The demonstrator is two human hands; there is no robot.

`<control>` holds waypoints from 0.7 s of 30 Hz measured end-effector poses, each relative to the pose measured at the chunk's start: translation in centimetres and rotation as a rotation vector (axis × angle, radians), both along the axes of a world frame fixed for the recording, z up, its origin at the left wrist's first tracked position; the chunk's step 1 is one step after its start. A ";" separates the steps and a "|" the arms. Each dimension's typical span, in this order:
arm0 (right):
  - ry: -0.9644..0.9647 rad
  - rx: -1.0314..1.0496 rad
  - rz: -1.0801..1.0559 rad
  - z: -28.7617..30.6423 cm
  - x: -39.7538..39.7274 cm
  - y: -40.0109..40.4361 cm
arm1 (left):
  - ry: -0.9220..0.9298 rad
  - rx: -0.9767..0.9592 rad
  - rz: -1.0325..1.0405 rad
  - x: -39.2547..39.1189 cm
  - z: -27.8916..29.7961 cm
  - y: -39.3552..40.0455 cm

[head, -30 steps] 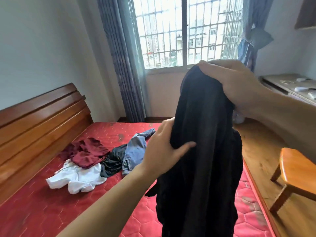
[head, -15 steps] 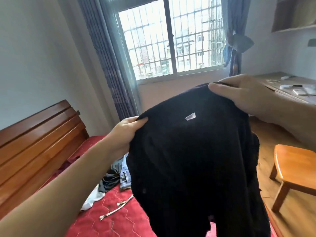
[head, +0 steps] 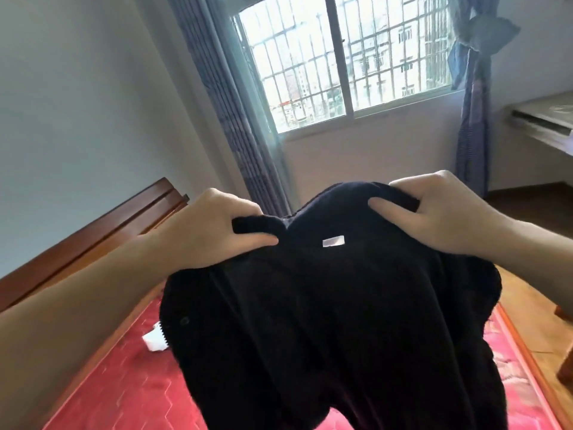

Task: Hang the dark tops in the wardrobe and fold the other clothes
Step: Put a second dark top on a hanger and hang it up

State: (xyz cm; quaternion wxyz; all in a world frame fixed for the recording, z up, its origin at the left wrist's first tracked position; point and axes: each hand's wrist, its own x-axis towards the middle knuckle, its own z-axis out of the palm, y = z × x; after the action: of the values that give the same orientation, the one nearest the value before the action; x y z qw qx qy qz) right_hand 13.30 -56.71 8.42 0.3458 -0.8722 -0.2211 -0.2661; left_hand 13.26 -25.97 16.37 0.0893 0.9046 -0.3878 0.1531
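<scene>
A black fleecy top (head: 335,330) hangs spread in front of me above the red mattress (head: 124,383), its white neck label facing me. My left hand (head: 210,231) grips the collar edge left of the label, thumb under a fold of the fabric. My right hand (head: 434,218) grips the collar to the right, thumb pressed on the cloth. The top hides most of the other clothes on the bed; only a corner of a white garment (head: 155,341) shows at its left edge.
A wooden headboard (head: 93,243) runs along the left wall. The barred window (head: 344,57) with blue curtains is straight ahead. A desk (head: 545,119) stands at the right wall, and wooden stool legs (head: 567,370) show at the right edge above the wood floor.
Both hands have moved to the collar, either side of the label, and the top now hangs spread wide. The view has tilted upward, so the clothes pile is hidden.
</scene>
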 end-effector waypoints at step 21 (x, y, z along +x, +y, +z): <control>0.871 0.697 0.659 -5.5 -3.1 17.6 | 0.520 -0.896 0.394 -12.2 4.0 9.0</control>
State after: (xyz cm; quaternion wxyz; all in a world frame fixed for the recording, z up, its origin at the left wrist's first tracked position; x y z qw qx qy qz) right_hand 10.18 -39.10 2.92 0.7302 -0.6233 -0.2175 0.1762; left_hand 1.02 -16.95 20.39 0.5278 0.8415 -0.0733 0.0885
